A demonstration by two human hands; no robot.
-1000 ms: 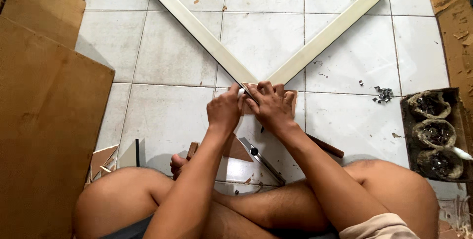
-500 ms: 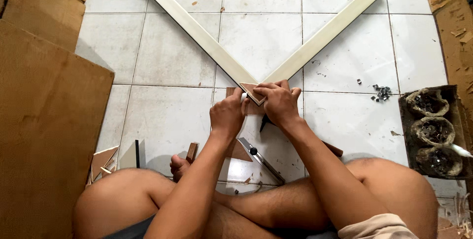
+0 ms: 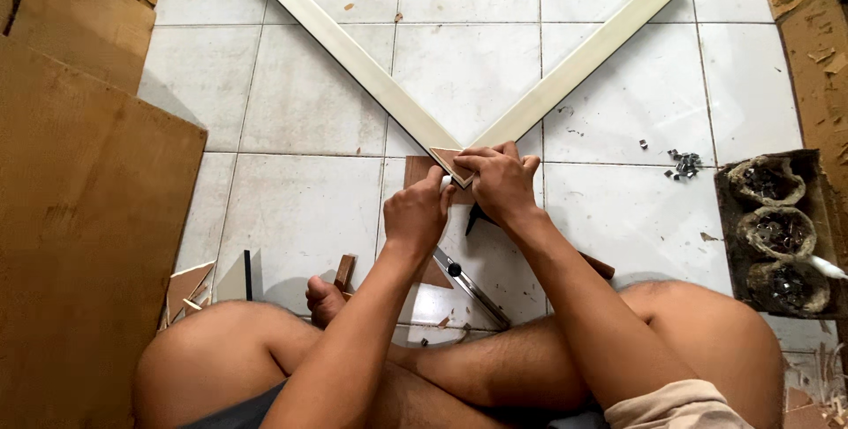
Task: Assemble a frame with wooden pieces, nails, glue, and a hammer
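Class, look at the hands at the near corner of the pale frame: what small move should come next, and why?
Probably press the brown triangular piece flat onto the frame corner. The right hand already pins it there, and the left hand touches its edge with something small I cannot identify.

Floor's pale square tiles [image 3: 300, 102] with dark grout, kinda scuffed, brown board sheets [image 3: 79, 243] along the left, daylight overall.

A framing workshop floor: a cream wooden picture frame [image 3: 530, 111] on white tiles [image 3: 300, 102], brown board sheets [image 3: 79, 243], offcut wood scraps [image 3: 190, 292], pots of metal fasteners [image 3: 777, 235].
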